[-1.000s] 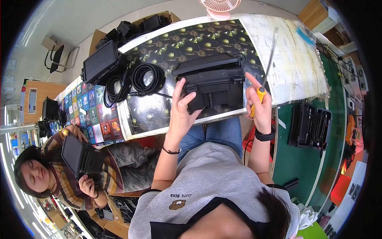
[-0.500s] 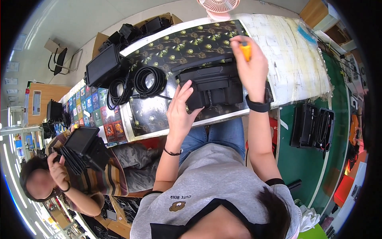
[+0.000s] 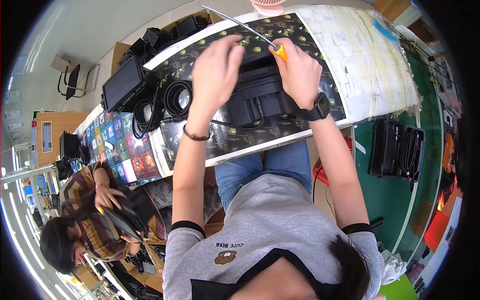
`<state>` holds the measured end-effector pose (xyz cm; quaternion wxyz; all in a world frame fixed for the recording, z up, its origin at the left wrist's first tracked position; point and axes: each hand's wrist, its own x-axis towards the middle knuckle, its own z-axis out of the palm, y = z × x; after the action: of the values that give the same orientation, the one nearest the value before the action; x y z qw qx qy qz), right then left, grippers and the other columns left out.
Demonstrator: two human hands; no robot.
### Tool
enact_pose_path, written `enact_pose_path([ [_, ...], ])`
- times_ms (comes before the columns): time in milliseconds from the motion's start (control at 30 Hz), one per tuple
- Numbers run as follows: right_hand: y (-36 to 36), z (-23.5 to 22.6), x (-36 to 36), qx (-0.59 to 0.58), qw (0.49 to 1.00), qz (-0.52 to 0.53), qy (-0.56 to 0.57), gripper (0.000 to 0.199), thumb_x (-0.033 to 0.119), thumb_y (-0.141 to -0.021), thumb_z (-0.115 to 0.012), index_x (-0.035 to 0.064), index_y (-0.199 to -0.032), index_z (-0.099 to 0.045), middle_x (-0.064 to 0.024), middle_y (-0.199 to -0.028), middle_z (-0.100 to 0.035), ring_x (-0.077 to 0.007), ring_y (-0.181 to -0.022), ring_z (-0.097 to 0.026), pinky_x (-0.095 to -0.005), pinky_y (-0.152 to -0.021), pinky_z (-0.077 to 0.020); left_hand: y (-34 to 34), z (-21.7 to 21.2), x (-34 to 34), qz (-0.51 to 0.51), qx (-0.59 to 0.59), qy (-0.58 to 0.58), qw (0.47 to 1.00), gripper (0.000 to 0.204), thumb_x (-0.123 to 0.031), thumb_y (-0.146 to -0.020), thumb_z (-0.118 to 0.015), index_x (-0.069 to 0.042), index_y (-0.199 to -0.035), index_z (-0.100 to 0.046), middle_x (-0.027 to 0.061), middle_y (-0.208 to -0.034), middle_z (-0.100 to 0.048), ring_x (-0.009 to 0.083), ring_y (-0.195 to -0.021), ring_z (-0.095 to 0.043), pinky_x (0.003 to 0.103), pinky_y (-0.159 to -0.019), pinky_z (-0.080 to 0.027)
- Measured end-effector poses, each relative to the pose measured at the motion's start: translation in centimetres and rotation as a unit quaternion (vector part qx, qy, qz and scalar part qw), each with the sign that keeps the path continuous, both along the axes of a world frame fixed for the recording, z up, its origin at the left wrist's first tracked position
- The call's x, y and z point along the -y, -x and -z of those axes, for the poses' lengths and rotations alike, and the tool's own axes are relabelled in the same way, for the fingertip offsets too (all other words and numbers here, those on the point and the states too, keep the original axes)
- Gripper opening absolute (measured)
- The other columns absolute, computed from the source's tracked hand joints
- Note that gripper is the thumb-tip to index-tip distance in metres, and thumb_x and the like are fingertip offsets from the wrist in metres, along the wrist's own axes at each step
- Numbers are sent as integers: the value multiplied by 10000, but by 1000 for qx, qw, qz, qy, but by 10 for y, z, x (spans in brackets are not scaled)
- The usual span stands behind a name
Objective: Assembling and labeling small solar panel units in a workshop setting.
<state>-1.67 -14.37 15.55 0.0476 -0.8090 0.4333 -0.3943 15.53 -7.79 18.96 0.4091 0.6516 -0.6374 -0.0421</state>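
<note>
- While the right hand (image 3: 299,74) curls tightly round a yellow-handled screwdriver (image 3: 281,52), its metal shaft slants up and to the left, above the fingers of the other hand.
- Blurred, the left hand (image 3: 216,72) is loosely spread, thumb apart from fingers, grasping nothing that shows; whether it touches anything below, I cannot tell.
- Between and below both hands lies a black case (image 3: 256,89) on the bench (image 3: 362,65); the hands hide its far corners.
- Left of it sit a coiled black cable (image 3: 169,100) and a black monitor (image 3: 122,86).
- Further left, a co-worker (image 3: 95,220) in stripes holds a dark device (image 3: 134,212).
</note>
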Motion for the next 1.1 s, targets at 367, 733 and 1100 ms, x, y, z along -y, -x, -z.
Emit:
enact_pose_path([
  [367, -10, 15, 24, -28, 998, -50, 39, 195, 226, -905, -640, 123, -1058, -580, -77, -825, -696, -291, -726, -695, -389, -565, -541, 9, 49, 3, 15, 226, -7, 974, 509, -422, -879, -661, -49, -1214, -569, 103, -1005, -652, 293, -914, -641, 417, -817, -468],
  [733, -14, 21, 28, -39, 994, -65, 75, 201, 225, -913, -641, 155, -1090, -577, -52, -877, -706, -261, -743, -691, -343, -588, -541, 12, 56, -3, -15, 249, -1, 968, 530, -424, -882, -653, -69, -1263, -556, 97, -1077, -611, 272, -962, -604, 392, -828, -443],
  [1100, 11, -1, 7, 157, 986, -59, -26, 142, 210, -909, -640, 86, -962, -595, -104, -832, -659, -314, -776, -658, -394, -621, -508, 16, 48, -22, 11, 270, -36, 962, 1038, -587, -609, -778, -85, -1445, -424, 144, -1267, -508, 306, -1185, -491, 450, -1014, -331],
])
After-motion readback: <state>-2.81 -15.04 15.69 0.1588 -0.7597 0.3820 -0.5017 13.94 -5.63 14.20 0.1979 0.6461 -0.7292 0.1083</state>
